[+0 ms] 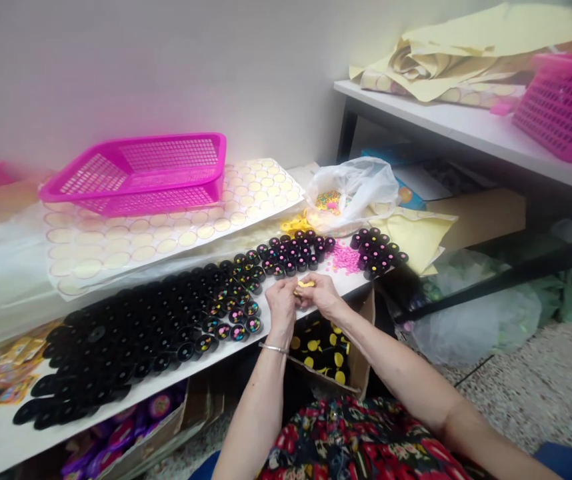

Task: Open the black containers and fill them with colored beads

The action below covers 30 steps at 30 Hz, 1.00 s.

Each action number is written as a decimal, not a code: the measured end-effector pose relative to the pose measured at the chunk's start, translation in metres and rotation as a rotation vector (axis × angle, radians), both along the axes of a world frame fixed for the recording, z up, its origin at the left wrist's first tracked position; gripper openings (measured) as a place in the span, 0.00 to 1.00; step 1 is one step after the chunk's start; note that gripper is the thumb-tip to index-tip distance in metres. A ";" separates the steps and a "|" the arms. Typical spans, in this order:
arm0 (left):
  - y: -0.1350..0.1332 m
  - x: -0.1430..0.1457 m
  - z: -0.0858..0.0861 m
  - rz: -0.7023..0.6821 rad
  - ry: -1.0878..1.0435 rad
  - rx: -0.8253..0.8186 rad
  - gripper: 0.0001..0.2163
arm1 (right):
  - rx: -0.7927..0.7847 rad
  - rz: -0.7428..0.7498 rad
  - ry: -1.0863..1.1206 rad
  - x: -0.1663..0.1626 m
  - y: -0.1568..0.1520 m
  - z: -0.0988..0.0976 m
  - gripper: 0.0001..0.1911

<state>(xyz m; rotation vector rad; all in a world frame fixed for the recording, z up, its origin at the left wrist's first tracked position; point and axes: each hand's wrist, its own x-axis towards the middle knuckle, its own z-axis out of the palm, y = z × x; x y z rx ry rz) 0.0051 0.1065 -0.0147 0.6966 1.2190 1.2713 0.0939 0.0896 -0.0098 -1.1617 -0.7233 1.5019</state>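
My left hand (282,303) and my right hand (322,293) meet at the table's front edge, fingers closed around a small yellow plastic piece (306,285). Fingers hide most of that piece, so its full shape does not show. Just beyond my hands stand rows of small black round cups (291,257), several with pink or coloured bits inside. Right of them lies a loose pile of pink beads (345,259). Another cluster of black cups (377,252) stands past the pile. Below my hands, an open cardboard box (363,370) holds black pieces with yellow round tops (339,360).
Black cups (131,327) crowd the table's left side. Behind them a pink basket (166,180) rests on a sheet of round labels (261,187). A plastic bag of coloured beads (356,190) and yellow pieces (296,225) lie at the back. A shelf (441,117) juts in at right.
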 end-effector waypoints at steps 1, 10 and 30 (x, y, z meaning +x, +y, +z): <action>0.000 0.000 0.000 0.004 0.005 0.006 0.13 | -0.008 -0.006 -0.006 0.000 0.001 0.000 0.19; -0.017 -0.018 0.009 -0.216 -0.088 0.091 0.09 | -0.004 -0.051 0.064 0.008 -0.008 -0.001 0.21; -0.075 -0.030 0.036 -0.468 0.607 0.727 0.10 | 0.228 0.370 0.061 0.062 -0.071 0.020 0.24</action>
